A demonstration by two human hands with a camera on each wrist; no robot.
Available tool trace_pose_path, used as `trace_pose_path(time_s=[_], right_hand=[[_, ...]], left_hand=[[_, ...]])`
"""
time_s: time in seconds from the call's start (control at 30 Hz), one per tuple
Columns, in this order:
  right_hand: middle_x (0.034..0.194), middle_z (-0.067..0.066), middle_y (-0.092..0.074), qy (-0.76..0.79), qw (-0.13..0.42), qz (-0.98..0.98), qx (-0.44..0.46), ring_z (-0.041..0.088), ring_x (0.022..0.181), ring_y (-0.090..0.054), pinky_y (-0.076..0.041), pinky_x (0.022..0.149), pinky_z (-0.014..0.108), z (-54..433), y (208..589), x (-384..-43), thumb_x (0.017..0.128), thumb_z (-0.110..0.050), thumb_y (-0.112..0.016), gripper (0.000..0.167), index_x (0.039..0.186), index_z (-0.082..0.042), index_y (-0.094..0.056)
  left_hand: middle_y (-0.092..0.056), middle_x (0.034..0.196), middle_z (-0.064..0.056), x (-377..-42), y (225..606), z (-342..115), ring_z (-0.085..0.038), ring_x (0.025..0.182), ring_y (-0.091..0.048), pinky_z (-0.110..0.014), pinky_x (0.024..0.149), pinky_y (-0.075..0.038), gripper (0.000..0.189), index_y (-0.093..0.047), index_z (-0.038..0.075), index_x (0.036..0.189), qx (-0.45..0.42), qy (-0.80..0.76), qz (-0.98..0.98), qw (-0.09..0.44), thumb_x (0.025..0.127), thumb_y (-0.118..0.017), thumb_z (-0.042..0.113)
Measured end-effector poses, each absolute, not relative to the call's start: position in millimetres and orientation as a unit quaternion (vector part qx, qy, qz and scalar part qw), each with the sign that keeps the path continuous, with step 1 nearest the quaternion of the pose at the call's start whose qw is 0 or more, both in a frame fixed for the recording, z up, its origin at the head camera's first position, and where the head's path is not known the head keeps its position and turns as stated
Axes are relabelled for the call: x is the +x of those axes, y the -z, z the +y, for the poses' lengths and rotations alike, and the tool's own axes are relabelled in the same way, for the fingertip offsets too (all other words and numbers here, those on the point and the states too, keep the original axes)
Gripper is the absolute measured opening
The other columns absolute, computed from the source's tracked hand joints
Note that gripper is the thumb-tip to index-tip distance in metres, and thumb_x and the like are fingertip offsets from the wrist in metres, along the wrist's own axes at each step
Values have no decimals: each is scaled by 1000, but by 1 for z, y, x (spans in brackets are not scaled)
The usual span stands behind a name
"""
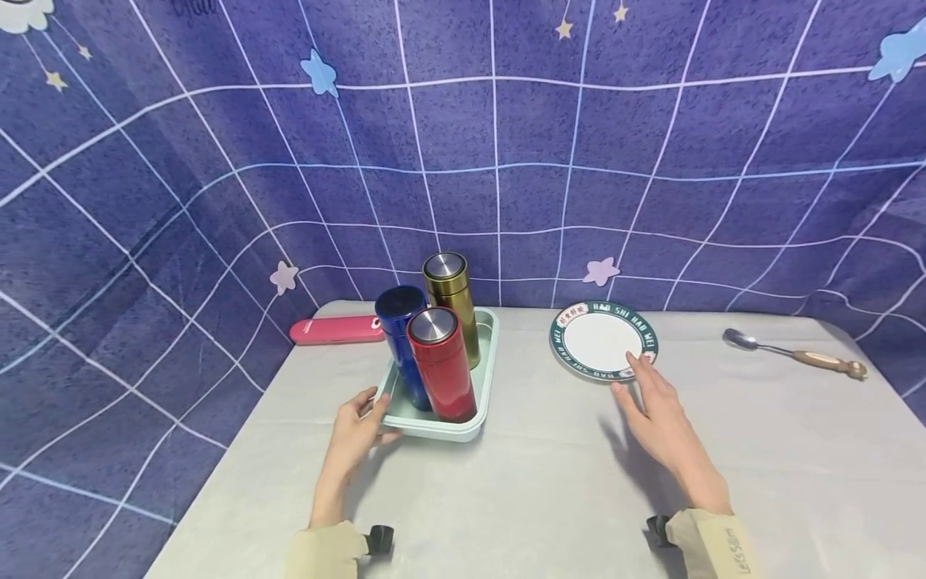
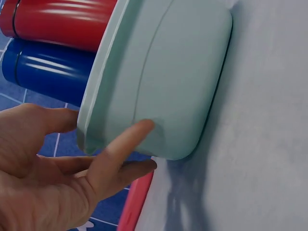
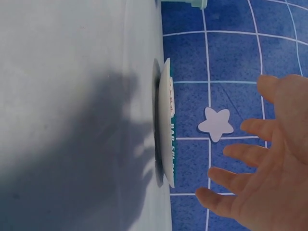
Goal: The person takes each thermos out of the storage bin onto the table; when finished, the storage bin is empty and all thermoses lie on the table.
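Note:
A pale green plastic tray (image 1: 488, 342) holds three upright flasks: a blue flask (image 1: 405, 346), a red flask (image 1: 443, 366) and a gold flask (image 1: 452, 293) behind them. At the tray's front left corner, my left hand (image 1: 356, 430) grips the rim. Its thumb is at the rim's edge, and its forefinger (image 2: 127, 142) lies along the outer wall in the left wrist view. My right hand (image 1: 669, 422) hovers by the near edge of a white plate (image 1: 604, 342) with a green lettered border. Its fingers are spread and hold nothing.
Left of the tray lies a pink oblong case (image 1: 336, 330). A spoon (image 1: 796, 352) with a wooden handle lies at the far right of the grey tabletop (image 1: 535, 482). Behind the table hangs a blue gridded cloth (image 1: 535, 193) with stars.

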State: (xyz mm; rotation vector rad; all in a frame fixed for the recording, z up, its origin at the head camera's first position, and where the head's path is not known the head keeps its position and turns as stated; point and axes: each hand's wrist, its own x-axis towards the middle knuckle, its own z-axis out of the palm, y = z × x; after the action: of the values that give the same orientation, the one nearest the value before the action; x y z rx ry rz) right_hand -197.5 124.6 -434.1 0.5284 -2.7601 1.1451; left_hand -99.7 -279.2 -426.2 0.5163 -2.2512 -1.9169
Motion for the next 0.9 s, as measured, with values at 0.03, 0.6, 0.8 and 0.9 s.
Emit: trace_pose_path(time_s=[0.03, 0.6, 0.8, 0.9], right_hand=[[154, 34, -20, -376, 53, -908, 174, 55, 139, -21, -20, 112, 72, 125, 434, -197, 104, -40, -43, 64, 153, -2, -26], [152, 37, -21, -403, 55, -889, 210, 57, 137, -21, -19, 112, 73, 124, 430, -195, 103, -34, -47, 63, 152, 1, -26], [154, 33, -20, -409, 40, -887, 211, 56, 138, -20, -18, 112, 74, 119, 423, -193, 103, -35, -47, 65, 154, -3, -23], [155, 32, -20, -409, 35, -888, 208, 55, 139, -20, -18, 112, 74, 118, 421, -193, 103, -36, -47, 65, 154, -4, -23]], left_hand=[[-38, 140, -41, -100, 427, -278, -47, 110, -60, -37, 78, -63, 53, -26, -18, 144, 170, 641, -745, 69, 103, -46, 11], [-44, 134, -42, -107, 434, -273, -51, 114, -55, -38, 78, -63, 47, -30, -18, 142, 163, 698, -694, 73, 101, -44, 1], [-37, 142, -39, -106, 434, -273, -51, 120, -50, -39, 78, -63, 51, -25, -13, 147, 155, 714, -678, 85, 101, -42, 0], [-38, 143, -38, -105, 433, -273, -52, 120, -50, -39, 77, -63, 52, -25, -12, 148, 156, 714, -677, 89, 101, -43, -1]])
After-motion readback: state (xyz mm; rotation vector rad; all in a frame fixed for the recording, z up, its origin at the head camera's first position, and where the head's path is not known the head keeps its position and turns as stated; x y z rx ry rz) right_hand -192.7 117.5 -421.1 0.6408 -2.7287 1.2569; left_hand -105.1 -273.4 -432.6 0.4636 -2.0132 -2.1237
